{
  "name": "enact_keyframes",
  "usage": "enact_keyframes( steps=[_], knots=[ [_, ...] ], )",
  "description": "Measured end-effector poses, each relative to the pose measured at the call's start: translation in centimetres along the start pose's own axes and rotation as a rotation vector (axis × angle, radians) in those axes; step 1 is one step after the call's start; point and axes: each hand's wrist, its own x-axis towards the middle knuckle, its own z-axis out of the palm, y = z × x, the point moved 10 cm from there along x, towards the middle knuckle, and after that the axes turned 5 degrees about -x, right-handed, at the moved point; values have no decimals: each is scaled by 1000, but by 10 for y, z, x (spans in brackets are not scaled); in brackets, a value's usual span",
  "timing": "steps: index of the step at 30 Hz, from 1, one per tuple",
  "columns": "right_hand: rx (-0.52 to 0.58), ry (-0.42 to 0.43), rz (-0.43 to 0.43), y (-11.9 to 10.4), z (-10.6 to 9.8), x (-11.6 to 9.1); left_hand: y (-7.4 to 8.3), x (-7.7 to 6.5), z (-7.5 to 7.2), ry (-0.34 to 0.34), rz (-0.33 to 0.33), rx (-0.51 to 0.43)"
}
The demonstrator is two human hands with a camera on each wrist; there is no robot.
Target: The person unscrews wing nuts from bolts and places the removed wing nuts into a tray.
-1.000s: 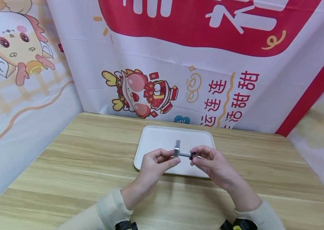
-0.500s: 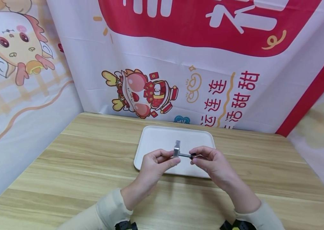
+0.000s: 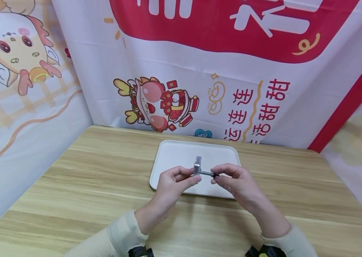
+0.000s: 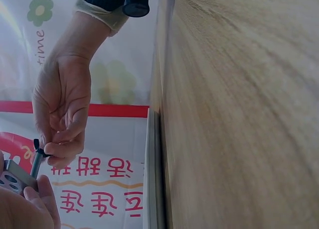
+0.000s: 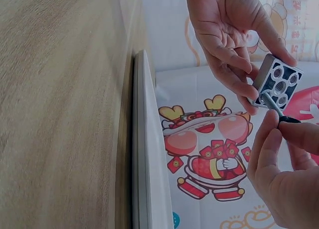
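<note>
My left hand (image 3: 175, 182) grips a small square metal block (image 5: 278, 82) by its edges between thumb and fingers, above the tray. Several round holes show in the block's face in the right wrist view. A threaded thumb screw (image 5: 270, 102) with a black head (image 5: 289, 120) has its tip at one corner hole; how deep it sits I cannot tell. My right hand (image 3: 240, 184) pinches the black head between thumb and fingertips. In the left wrist view the screw's head (image 4: 40, 148) shows beside the right fingertips, and the block (image 4: 16, 177) is partly cut off.
Below the hands a white rectangular tray (image 3: 181, 151) lies on the wooden table (image 3: 103, 171). A printed cloth backdrop (image 3: 181, 64) stands behind the table's far edge, with more cloth at both sides.
The right fingers have shifted slightly around the black head, which now shows at a different angle. The left hand and the block have stayed nearly still.
</note>
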Motion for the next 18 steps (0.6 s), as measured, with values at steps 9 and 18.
enact_keyframes(
  steps=[9, 18],
  knots=[
    [65, -10, 63, 5, -1, 1, 0, 0, 0, 4, -13, -9],
    [94, 16, 74, 7, -4, 1, -2, 0, -1, -2, -38, -10]
  ],
)
